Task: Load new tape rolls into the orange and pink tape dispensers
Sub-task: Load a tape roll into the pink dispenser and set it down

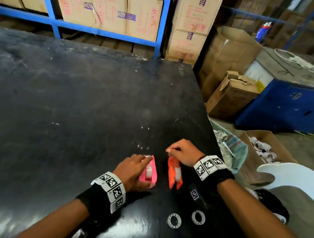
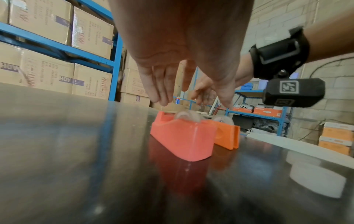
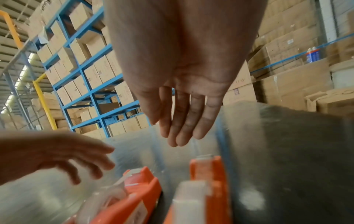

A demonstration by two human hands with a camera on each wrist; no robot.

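The pink dispenser (image 1: 151, 173) (image 2: 184, 141) and the orange dispenser (image 1: 173, 176) (image 3: 212, 174) stand side by side on the black table (image 1: 76, 100), each with a white tape roll (image 1: 148, 171) (image 1: 178, 173) seated in it. My left hand (image 1: 135, 166) lies over the pink one. Its straight fingertips (image 2: 164, 101) touch the top of the cutter end and the thumb reaches toward the near end. My right hand (image 1: 182, 152) (image 3: 182, 121) hovers with straight fingers above the orange dispenser's far end and holds nothing.
Two empty white tape cores (image 1: 174, 220) (image 1: 198, 217) lie near the table's front edge. The table's right edge (image 1: 207, 108) drops to open cardboard boxes (image 1: 232, 93) and a blue machine (image 1: 289, 105). Blue racks with cartons (image 1: 106, 7) stand behind the table.
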